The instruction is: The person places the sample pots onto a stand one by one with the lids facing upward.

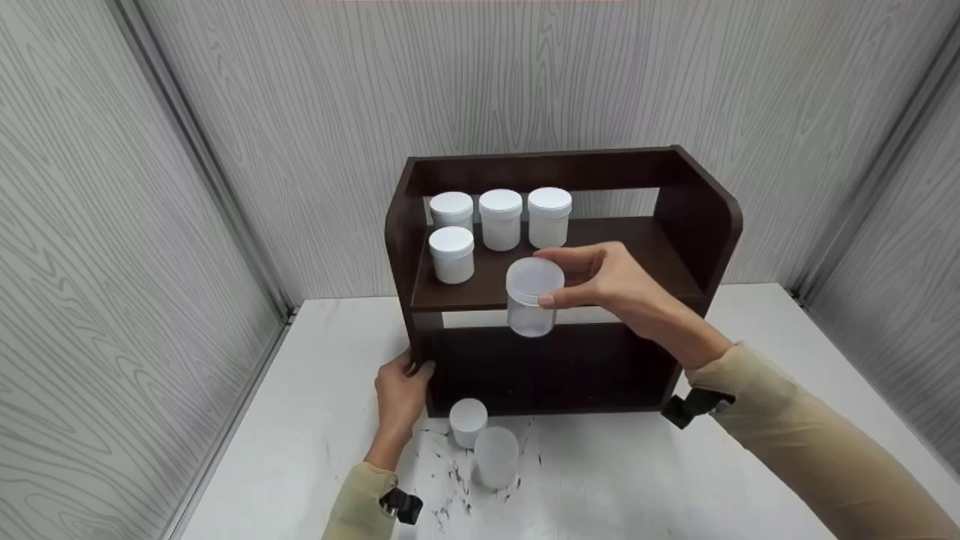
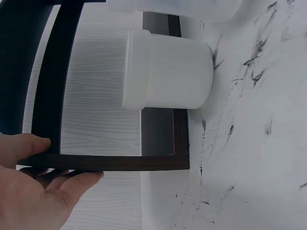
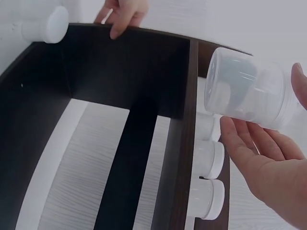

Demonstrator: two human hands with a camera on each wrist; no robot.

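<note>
My right hand [image 1: 600, 281] pinches a translucent plastic jar [image 1: 532, 304] between thumb and fingers, holding it upright before the upper shelf board's front edge. The right wrist view shows this jar [image 3: 244, 88] with the fingers beneath it and the thumb beyond. My left hand [image 1: 401, 390] grips the left side panel of a dark brown two-tier shelf [image 1: 559, 367], low down. In the left wrist view the thumb lies on one side of that panel [image 2: 120, 163], the fingers on the other. Several white-lidded jars [image 1: 501, 221] stand on the upper tier's left half.
On the white table [image 1: 315, 420], a white-lidded jar [image 1: 469, 424] stands at the shelf's front left, with a translucent jar [image 1: 496, 461] nearer me. Dark scuff marks surround them. Wood-patterned panels [image 1: 315, 90] enclose the table at the back and sides.
</note>
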